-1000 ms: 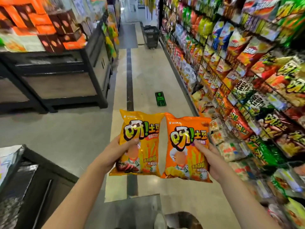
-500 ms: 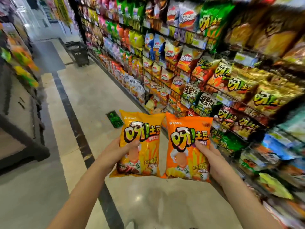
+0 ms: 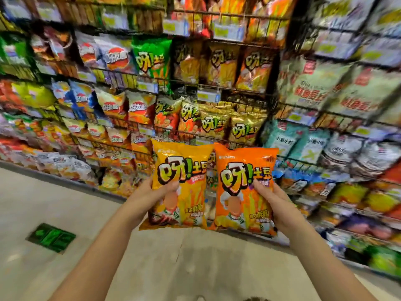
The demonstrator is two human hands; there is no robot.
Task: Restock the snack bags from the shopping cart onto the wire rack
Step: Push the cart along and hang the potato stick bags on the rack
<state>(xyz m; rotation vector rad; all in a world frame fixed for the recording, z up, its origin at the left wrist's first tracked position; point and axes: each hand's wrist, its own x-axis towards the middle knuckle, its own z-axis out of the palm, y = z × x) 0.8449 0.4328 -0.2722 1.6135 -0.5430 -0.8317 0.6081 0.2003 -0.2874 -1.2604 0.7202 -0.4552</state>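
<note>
The person has turned, and the wire rack (image 3: 273, 79) now fills the view behind the two bags. The left hand (image 3: 147, 192) holds the yellow bag (image 3: 184, 170) by its side. The right hand (image 3: 274, 198) holds the orange bag (image 3: 240, 161). The bags are side by side, up in front of the rack's lower shelves.

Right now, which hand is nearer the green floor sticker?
Left. The left hand, gripping the yellow bag, sits up and right of the green floor sticker. The right hand, gripping the orange bag, is farther right, past both bags.
</note>
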